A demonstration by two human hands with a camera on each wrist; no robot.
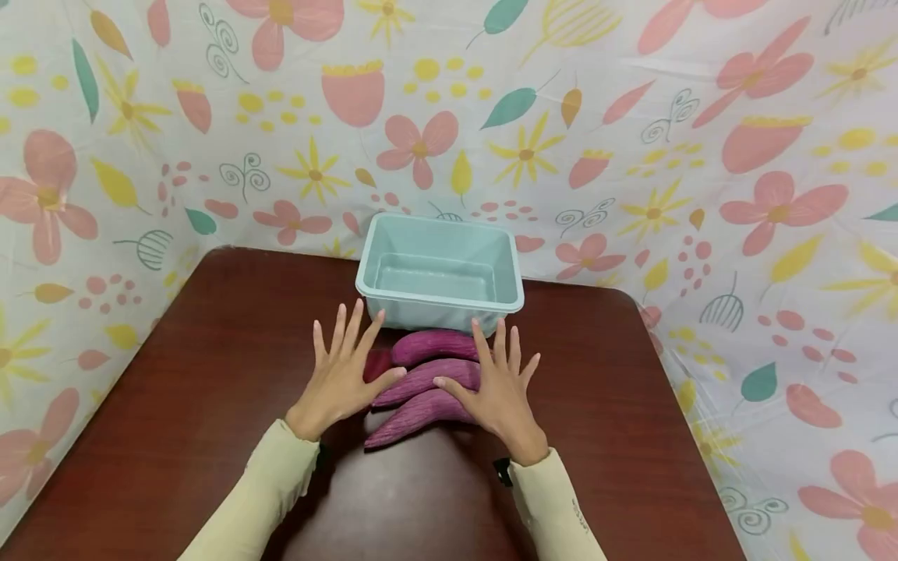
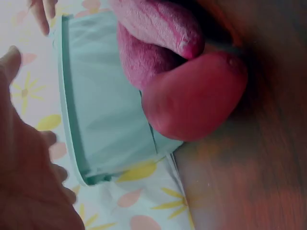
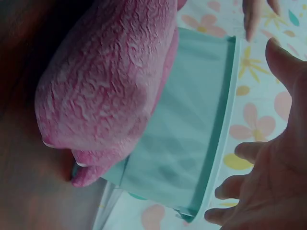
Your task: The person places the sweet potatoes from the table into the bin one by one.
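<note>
Three curved purple sweet potatoes lie one behind another on the table: a back one [image 1: 429, 346], a middle one [image 1: 421, 379] and a front one [image 1: 410, 418]. Their skin looks wrinkled. At their left end is a smooth, rounded red thing [image 2: 196, 98], mostly covered by my left hand in the head view. My left hand [image 1: 340, 386] spreads its fingers over the left side. My right hand [image 1: 503, 399], also with fingers spread, hides the right ends of the sweet potatoes. Neither hand grips anything; whether they touch the sweet potatoes, I cannot tell.
A light blue plastic bin [image 1: 435, 313] stands right behind the sweet potatoes, near the back edge of the dark brown table [image 1: 231, 335]. Nothing shows inside it. A flower-patterned curtain [image 1: 526, 101] encloses the table at the back and sides.
</note>
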